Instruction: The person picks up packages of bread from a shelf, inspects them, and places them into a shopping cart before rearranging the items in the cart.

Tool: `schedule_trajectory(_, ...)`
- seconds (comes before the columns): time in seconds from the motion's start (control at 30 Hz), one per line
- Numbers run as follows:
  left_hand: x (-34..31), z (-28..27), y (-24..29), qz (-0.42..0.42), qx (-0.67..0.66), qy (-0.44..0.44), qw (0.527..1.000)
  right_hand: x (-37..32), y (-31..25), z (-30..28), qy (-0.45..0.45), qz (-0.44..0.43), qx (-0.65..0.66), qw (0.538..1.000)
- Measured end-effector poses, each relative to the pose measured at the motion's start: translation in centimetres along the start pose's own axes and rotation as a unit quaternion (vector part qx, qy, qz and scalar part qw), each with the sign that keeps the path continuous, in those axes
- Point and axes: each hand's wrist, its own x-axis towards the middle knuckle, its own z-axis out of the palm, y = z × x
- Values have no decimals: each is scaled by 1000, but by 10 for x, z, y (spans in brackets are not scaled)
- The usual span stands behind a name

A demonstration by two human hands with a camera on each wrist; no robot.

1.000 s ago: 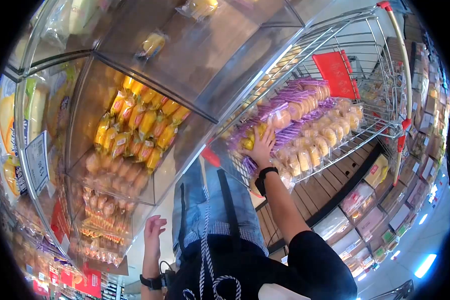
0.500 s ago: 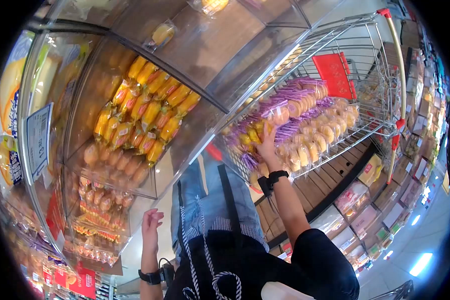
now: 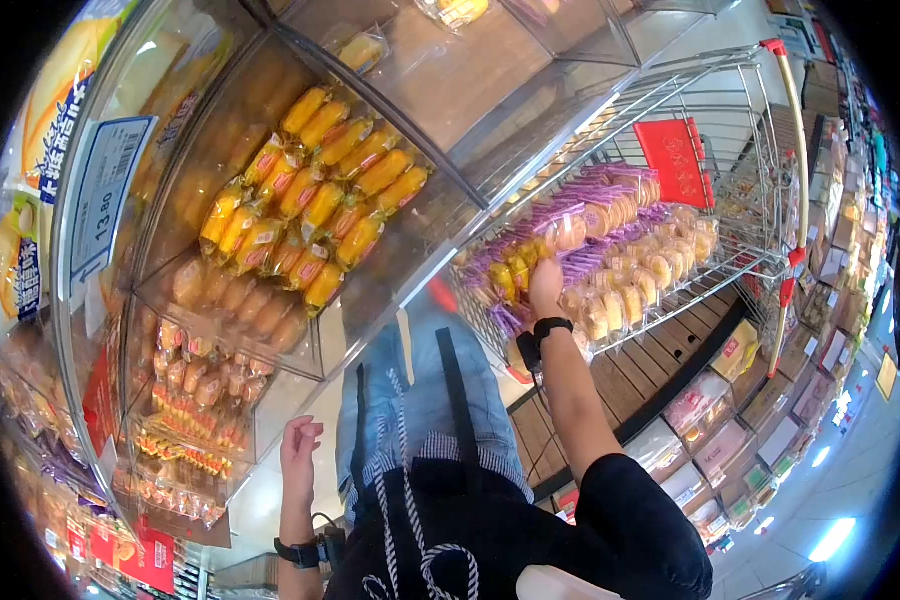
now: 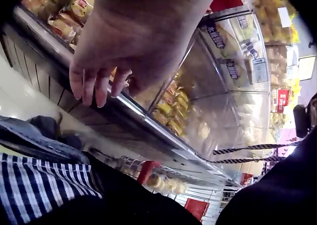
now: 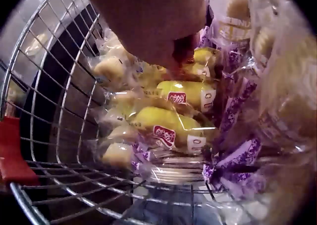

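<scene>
far left, a price label (image 3: 105, 195) hangs on the front of a clear case (image 3: 390, 300), and orange-yellow packets (image 3: 310, 215) lie in rows inside that case. the left hand (image 3: 300, 448) hangs low and near, just beside the bottom of the case. its fingers (image 4: 94, 84) are loosely curled and hold nothing. to the right, the right hand (image 3: 546, 285) reaches up into a wire trolley (image 3: 770, 150), at its left end. the fingertips lie on the yellow cake packets (image 5: 171, 123), which are heaped against the trolley's mesh. i cannot tell whether the hand grips a packet or only touches one, because the hand covers its own fingertips. purple-wrapped cakes (image 3: 585, 215) are stacked just right of the yellow ones. pale round cakes (image 3: 650, 265) lie beyond them, and a red panel (image 3: 675, 160) hangs at the far side.
</scene>
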Motion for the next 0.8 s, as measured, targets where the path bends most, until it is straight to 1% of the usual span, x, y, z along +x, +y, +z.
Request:
schedule_trajectory(0.07, -1, -2, 0, 10, 4, -4, 1000, -5, 4, -1, 62, -37, 6, 997)
schedule_trajectory(0.13, 0, -4, -1, 21, 4, -11, 1000, -22, -3, -29, 131, -87, 16, 988)
schedule_trajectory(0.23, 2, -3, 2, 44, 13, -22, 999, -40, -11, -71, 273, -181, 24, 945)
schedule_trajectory(0.27, 2, -2, 6, 54, 18, -24, 998, -50, -16, -90, 208, -147, 122, 959)
schedule_trajectory(0.3, 2, -1, 12, 74, 15, -41, 996, -65, -25, -115, 140, -113, 219, 959)
schedule_trajectory(0.33, 1, 2, 24, 96, 14, -58, 994, -79, -32, -138, 71, -78, 315, 943)
schedule_trajectory(0.37, 0, 5, 37, 119, 13, -75, 990, -90, -36, -154, 8, -50, 441, 896)
schedule_trajectory(0.4, -4, 8, 52, 148, 7, -95, 984, -106, -46, -179, -20, -56, 502, 863)
schedule_trajectory(0.47, -17, 16, 88, 210, -6, -131, 969, -142, -77, -232, -77, -75, 615, 781)
schedule_trajectory(0.53, -40, 27, 127, 257, -42, -159, 952, -171, -98, -267, -100, -126, 648, 745)
schedule_trajectory(0.57, -52, 28, 146, 275, -34, -181, 944, -184, -108, -282, -113, -153, 662, 725)
schedule_trajectory(0.6, -63, 28, 161, 311, -30, -208, 927, -196, -117, -296, -124, -186, 657, 720)
schedule_trajectory(0.67, -89, 33, 187, 382, -34, -214, 898, -220, -133, -320, -147, -250, 645, 707)
schedule_trajectory(0.73, -121, 39, 209, 461, -72, -190, 864, -244, -149, -341, -162, -290, 627, 705)
schedule_trajectory(0.8, -139, 35, 222, 486, -22, -174, 856, -266, -166, -356, -163, -328, 612, 701)
